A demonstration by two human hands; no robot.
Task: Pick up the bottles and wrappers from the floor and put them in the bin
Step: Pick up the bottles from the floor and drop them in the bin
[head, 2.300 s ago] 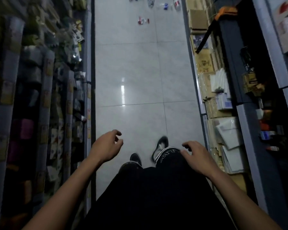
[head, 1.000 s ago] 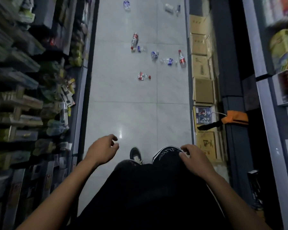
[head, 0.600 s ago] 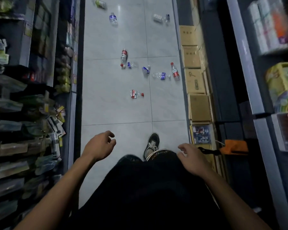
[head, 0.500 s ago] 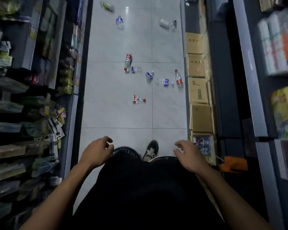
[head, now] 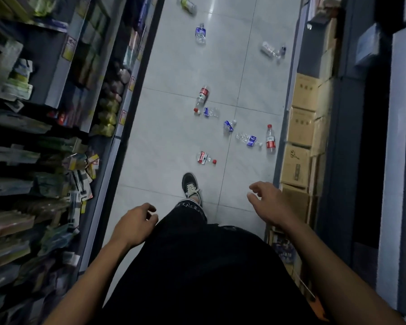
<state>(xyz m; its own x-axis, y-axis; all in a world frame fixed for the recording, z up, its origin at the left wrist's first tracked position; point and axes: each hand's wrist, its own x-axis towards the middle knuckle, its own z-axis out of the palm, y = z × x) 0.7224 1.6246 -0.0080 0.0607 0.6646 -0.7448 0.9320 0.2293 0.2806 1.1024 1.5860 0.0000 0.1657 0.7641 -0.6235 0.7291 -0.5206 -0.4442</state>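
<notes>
Several plastic bottles lie scattered on the grey tiled aisle floor ahead. Nearest is a crushed red-label bottle point(head: 205, 158) just beyond my forward shoe point(head: 191, 188). Farther on lie a red-label bottle point(head: 270, 139) by the boxes, a crushed blue-label bottle point(head: 247, 139), another blue one point(head: 228, 126), and a red-label bottle point(head: 202, 96). More bottles point(head: 200, 34) lie at the far end. My left hand point(head: 136, 222) and my right hand point(head: 271, 201) hang empty with loosely curled fingers. No bin is in view.
Stocked shop shelves point(head: 56, 137) line the left side of the narrow aisle. Stacked cardboard boxes point(head: 299, 146) and dark shelving point(head: 361, 160) run along the right. My dark trousers fill the lower middle.
I have walked forward along the aisle, so the bottles are closer. My right hand has lifted off my leg and swung outward; both hands stay empty.
</notes>
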